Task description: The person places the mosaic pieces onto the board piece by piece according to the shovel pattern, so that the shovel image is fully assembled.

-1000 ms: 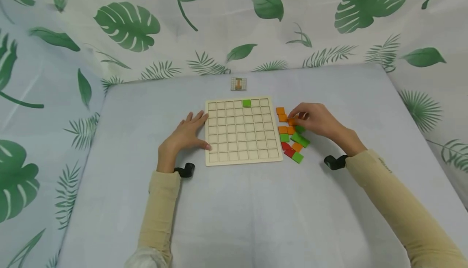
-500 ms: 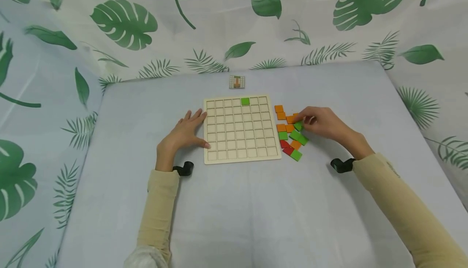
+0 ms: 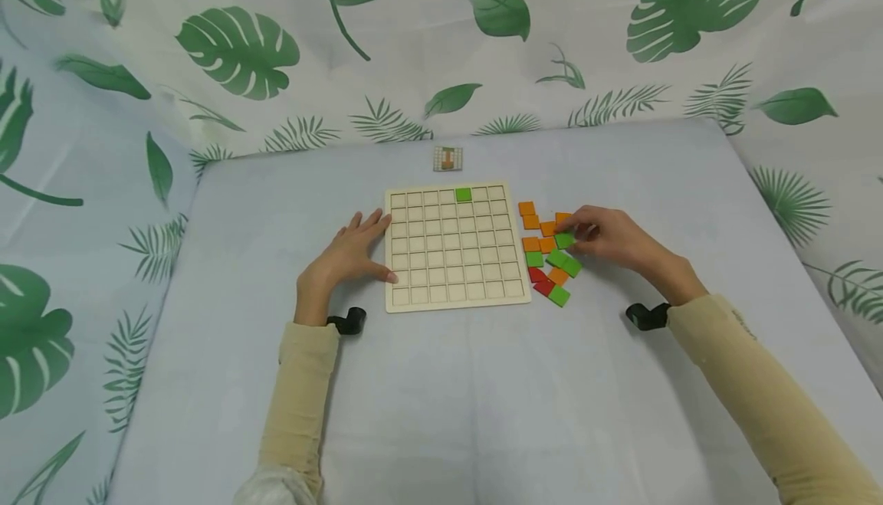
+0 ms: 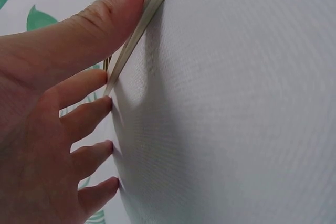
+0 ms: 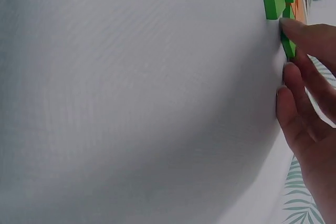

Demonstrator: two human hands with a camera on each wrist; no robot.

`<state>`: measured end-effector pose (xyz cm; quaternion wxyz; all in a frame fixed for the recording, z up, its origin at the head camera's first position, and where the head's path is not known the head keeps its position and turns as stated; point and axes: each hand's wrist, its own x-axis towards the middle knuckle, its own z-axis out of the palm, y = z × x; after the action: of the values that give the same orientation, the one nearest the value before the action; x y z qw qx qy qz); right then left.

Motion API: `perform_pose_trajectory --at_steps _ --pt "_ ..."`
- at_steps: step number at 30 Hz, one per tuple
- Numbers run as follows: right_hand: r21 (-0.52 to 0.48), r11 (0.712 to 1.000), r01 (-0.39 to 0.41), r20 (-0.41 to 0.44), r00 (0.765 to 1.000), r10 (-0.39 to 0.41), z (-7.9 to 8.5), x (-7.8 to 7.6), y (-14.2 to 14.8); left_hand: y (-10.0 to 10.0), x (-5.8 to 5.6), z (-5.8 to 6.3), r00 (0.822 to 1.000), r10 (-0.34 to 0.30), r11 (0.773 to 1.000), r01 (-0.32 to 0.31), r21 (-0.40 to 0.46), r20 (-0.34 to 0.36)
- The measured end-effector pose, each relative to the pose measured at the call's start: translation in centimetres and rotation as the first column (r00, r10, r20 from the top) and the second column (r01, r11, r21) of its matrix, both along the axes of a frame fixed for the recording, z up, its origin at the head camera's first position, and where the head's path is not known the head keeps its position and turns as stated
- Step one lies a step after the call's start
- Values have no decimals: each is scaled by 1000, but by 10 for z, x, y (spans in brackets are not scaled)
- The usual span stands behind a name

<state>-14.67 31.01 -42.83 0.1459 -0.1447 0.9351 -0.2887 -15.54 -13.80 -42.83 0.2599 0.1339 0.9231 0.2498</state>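
A wooden grid board (image 3: 455, 308) lies flat on the table, with one green square tile (image 3: 464, 195) in its top row. My left hand (image 3: 350, 252) rests at the board's left side, fingers spread. In the left wrist view the thumb (image 4: 100, 27) lies over the board's edge and the fingertips touch down beside it. To the right of the board, my right hand (image 3: 610, 237) pinches a green tile (image 3: 564, 241) between thumb and index finger. The right wrist view has that tile (image 5: 288, 43) low at the table surface, between the fingertips.
Orange tiles (image 3: 530, 221), green tiles (image 3: 564, 261) and red tiles (image 3: 544, 288) lie loosely grouped along the board's right side. A small patterned card (image 3: 448, 159) sits behind the board. Leaf-printed cloth (image 3: 503, 11) hangs beyond the table's back edge.
My right hand has shifted right from the orange tiles onto a green tile, which now lies turned a little between its fingers. The left hand stays at the board.
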Motion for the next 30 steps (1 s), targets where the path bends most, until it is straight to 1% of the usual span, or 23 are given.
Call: perform_pose_trajectory --at_steps 4,11,16,21,25,30 --pt "4 1000 14 -6 1000 -14 -1 0 -1 0 1 -2 1000 4 1000 -4 0 -3" --pt "13 999 33 -25 999 -33 -1 0 -2 -1 2 0 1000 1 1000 -1 4 -14" --pt "3 996 89 4 996 -89 0 0 -2 1 1 1 1000 5 1000 -4 7 -4" --pt "-5 993 116 47 992 -115 1 -3 -4 0 1 1 1000 10 1000 -10 8 6" --pt "-30 992 120 75 990 -117 0 -3 -2 0 1 2 1000 3 1000 -3 -1 12" --pt "-92 990 108 71 992 -102 -1 -7 -4 -1 1 3 1000 -2 1000 2 -9 -1"
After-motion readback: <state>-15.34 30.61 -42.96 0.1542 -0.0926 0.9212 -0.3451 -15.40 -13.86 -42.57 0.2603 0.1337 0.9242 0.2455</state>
